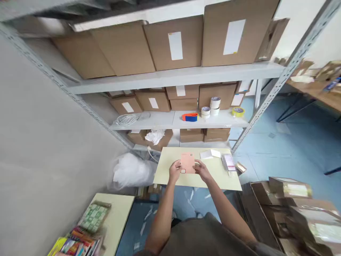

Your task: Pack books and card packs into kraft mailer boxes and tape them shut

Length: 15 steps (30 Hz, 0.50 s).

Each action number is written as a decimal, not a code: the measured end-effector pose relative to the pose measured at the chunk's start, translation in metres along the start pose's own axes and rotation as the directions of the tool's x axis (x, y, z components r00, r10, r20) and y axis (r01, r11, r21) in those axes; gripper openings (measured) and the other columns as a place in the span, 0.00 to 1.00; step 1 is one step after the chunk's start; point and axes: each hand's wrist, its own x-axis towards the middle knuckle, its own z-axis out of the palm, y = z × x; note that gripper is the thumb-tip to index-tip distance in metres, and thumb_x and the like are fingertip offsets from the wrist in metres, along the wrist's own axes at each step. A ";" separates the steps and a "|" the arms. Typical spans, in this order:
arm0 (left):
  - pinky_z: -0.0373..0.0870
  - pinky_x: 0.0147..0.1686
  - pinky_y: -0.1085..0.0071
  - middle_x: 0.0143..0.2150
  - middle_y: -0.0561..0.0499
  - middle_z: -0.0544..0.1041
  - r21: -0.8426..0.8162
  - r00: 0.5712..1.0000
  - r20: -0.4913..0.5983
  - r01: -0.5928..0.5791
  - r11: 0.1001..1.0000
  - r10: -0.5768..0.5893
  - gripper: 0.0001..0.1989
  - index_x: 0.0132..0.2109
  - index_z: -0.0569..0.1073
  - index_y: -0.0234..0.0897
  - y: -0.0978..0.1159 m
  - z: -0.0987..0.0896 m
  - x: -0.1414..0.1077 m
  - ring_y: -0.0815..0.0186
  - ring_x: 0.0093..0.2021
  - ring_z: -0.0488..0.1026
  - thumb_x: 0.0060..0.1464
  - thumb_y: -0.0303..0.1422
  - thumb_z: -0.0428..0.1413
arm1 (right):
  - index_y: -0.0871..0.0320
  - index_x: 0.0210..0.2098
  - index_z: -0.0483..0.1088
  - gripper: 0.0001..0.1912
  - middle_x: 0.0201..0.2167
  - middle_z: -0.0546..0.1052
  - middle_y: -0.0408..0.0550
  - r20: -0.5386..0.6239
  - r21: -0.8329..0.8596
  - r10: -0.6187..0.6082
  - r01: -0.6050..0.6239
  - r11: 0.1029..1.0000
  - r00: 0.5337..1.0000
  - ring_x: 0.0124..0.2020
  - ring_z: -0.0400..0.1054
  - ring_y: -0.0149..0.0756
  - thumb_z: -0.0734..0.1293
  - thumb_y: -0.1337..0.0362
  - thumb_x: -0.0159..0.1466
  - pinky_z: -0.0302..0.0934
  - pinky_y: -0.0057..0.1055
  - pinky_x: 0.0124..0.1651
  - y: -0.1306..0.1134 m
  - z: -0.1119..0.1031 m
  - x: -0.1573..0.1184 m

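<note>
A flat pink square thing (188,163), a book or thin box, is held up above the cream table (170,156). A small dark code mark shows near its top right and a small outlined mark at its lower left. My left hand (175,171) pinches its left edge. On the opposite edge my right hand (201,170) grips it with thumb and fingers. White folded pieces (210,154) lie on the table to the right of it. Beyond them, near the table's right edge, is a packet (228,162) with a blurred-out face.
Metal shelving (176,76) with cardboard boxes rises behind the table. Its middle shelf holds white tape rolls (205,112), yellow tape (238,111) and a cable coil (127,120). Cartons (290,188) are stacked at right, a white plastic bag (131,170) and a side table (119,209) at left.
</note>
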 end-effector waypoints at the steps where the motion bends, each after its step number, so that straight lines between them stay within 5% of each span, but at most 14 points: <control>1: 0.78 0.49 0.64 0.51 0.42 0.82 0.024 1.000 -0.008 -0.028 0.999 0.028 0.22 0.55 0.82 0.38 0.001 0.003 0.001 0.60 0.45 0.81 0.51 0.27 0.64 | 0.50 0.50 0.74 0.29 0.36 0.82 0.45 -0.017 0.000 -0.007 0.007 1.000 1.000 0.34 0.76 0.40 0.79 0.54 0.51 0.69 0.35 0.38 -0.001 -0.001 0.002; 4: 0.78 0.51 0.62 0.53 0.40 0.82 0.023 0.995 0.051 -0.090 0.996 0.089 0.19 0.53 0.83 0.38 0.006 0.012 0.005 0.56 0.50 0.80 0.53 0.33 0.66 | 0.50 0.52 0.74 0.29 0.41 0.84 0.47 -0.020 -0.023 -0.070 0.070 0.997 0.997 0.37 0.77 0.43 0.78 0.53 0.53 0.71 0.37 0.39 -0.001 0.002 0.011; 8: 0.77 0.52 0.61 0.46 0.44 0.85 -0.135 0.954 0.268 -0.101 0.986 0.134 0.24 0.55 0.82 0.38 0.014 0.015 0.020 0.53 0.50 0.80 0.54 0.44 0.67 | 0.49 0.53 0.77 0.27 0.56 0.81 0.52 0.090 -0.106 -0.248 0.257 0.961 0.965 0.51 0.78 0.49 0.77 0.54 0.54 0.72 0.44 0.50 0.006 0.028 0.033; 12: 0.78 0.48 0.62 0.42 0.45 0.84 -0.299 0.950 0.290 -0.028 0.954 0.119 0.26 0.50 0.83 0.34 0.018 -0.010 0.047 0.55 0.45 0.81 0.54 0.50 0.67 | 0.48 0.57 0.77 0.27 0.61 0.78 0.53 0.146 -0.182 -0.332 0.356 0.917 0.932 0.62 0.73 0.51 0.75 0.53 0.58 0.68 0.48 0.60 0.013 0.058 0.054; 15: 0.78 0.46 0.63 0.46 0.42 0.85 -0.422 0.956 0.288 0.070 0.904 0.060 0.29 0.51 0.82 0.34 0.015 -0.038 0.066 0.54 0.45 0.81 0.50 0.51 0.69 | 0.49 0.54 0.78 0.24 0.58 0.80 0.54 -0.003 -0.331 -0.353 0.333 0.883 0.935 0.56 0.75 0.50 0.74 0.52 0.58 0.72 0.46 0.52 0.013 0.069 0.066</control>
